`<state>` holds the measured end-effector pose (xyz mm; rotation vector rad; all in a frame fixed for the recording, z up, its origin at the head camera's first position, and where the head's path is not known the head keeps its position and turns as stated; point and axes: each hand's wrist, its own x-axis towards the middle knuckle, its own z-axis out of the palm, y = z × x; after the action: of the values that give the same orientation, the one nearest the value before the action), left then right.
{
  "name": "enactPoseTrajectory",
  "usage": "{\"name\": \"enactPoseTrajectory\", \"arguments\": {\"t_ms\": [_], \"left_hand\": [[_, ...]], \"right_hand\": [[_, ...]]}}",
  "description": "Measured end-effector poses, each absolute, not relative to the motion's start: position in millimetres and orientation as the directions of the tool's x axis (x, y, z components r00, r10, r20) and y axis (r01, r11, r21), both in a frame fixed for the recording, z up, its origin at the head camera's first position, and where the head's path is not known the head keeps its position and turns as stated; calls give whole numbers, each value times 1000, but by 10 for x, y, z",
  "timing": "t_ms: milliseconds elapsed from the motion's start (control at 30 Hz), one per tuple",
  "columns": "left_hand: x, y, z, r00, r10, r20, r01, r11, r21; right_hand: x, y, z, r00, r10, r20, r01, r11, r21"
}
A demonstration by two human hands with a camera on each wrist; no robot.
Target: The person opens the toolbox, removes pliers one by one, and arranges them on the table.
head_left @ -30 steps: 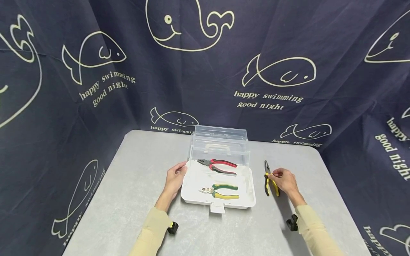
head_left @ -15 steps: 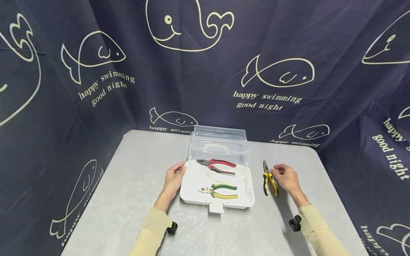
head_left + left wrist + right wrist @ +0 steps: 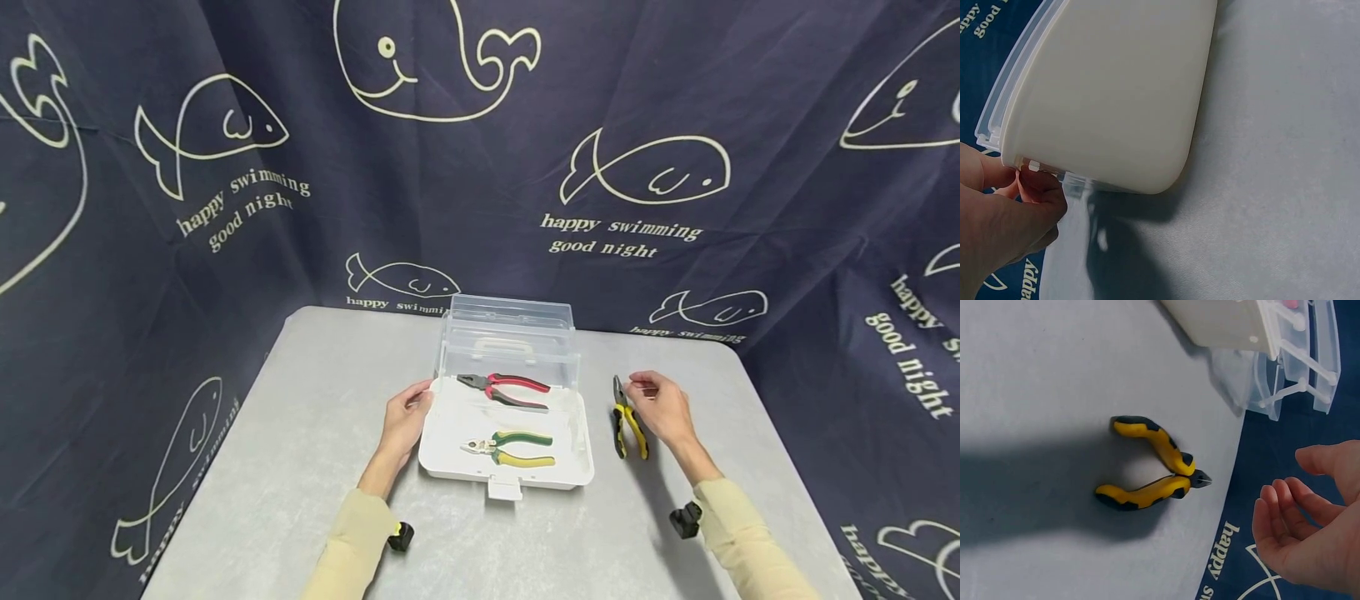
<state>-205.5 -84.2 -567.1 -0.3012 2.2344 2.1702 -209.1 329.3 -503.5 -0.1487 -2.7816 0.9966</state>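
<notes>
A white toolbox [image 3: 457, 419] stands open on the table, its clear lid [image 3: 513, 313] tipped back. My left hand [image 3: 403, 422] grips its left rim; in the left wrist view, thumb and fingers [image 3: 1044, 194] pinch the edge of the box wall [image 3: 1110, 94]. To the right of the box, long-nose pliers [image 3: 637, 435] with yellow-and-black handles lie on the table, handles spread. My right hand [image 3: 663, 410] hovers beside their nose. The right wrist view shows that hand [image 3: 1313, 534] loosely curved, thumb apart from the fingers, holding nothing, with a gap to the pliers [image 3: 1183, 465].
Inside the toolbox lie red-and-black pliers [image 3: 522, 381] at the back and green-and-yellow pliers [image 3: 527, 461] in front. A white latch [image 3: 504, 489] hangs at the box's front. Behind the grey table [image 3: 337, 358] hangs a dark blue curtain [image 3: 480, 183].
My right hand has come away from the yellow-handled pliers, which stay on the table, and has moved further back beside their nose. The left hand keeps its hold on the toolbox.
</notes>
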Motion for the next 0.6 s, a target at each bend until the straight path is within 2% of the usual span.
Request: {"name": "enactPoseTrajectory", "arguments": {"t_ms": [600], "left_hand": [[-2055,-853,-5672,-982,-120,-144,-145,-3,989]], "right_hand": [[-2070,3108,-4882,-962,170,212,-36,694,-720]]}}
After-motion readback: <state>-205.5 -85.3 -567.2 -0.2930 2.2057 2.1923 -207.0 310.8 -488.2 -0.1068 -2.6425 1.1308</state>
